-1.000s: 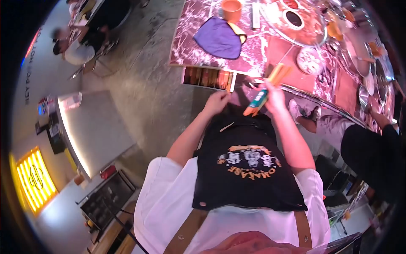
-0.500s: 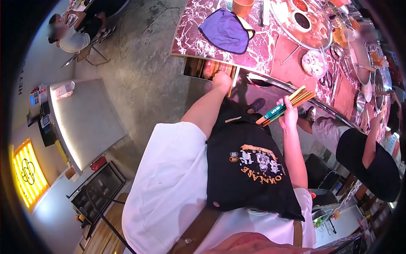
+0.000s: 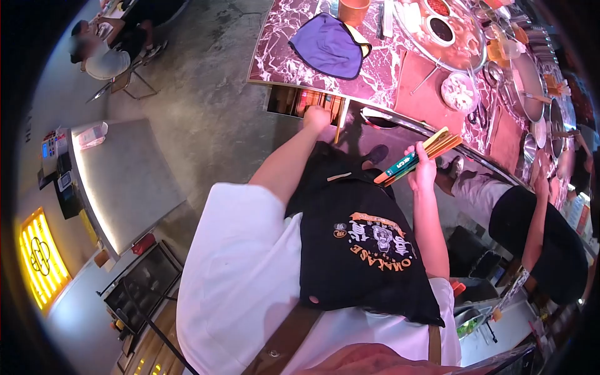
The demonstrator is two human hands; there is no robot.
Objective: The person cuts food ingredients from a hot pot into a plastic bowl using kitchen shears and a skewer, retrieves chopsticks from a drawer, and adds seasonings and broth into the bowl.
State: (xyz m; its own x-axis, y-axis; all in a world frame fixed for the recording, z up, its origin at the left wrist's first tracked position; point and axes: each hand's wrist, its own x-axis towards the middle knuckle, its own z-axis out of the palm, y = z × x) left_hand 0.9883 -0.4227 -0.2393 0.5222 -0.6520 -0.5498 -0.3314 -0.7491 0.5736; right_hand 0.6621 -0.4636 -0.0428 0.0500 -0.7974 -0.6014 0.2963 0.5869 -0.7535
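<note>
My right hand (image 3: 423, 167) is closed round a bundle of wooden chopsticks (image 3: 439, 145), with a green printed sleeve (image 3: 400, 164) near their lower left end. At the open drawer (image 3: 284, 100) under the marble table, my left hand (image 3: 317, 117) is closed at the drawer's front edge. A thin stick (image 3: 338, 133) juts down beside it, also brown. More long brown and red items lie inside the drawer. The fingertips of my left hand are hidden, so what they hold cannot be made out.
On the marble table (image 3: 275, 59) lie a purple cloth (image 3: 331, 47), an orange cup (image 3: 354, 10), a round tray with sauce bowls (image 3: 440, 30) and a white bowl (image 3: 459, 92). A co-worker (image 3: 531, 231) stands at the right. Another person (image 3: 103, 59) sits upper left.
My left hand has moved up to the drawer from in front of it. My right hand has moved right and down with the chopsticks. The co-worker's arm has shifted.
</note>
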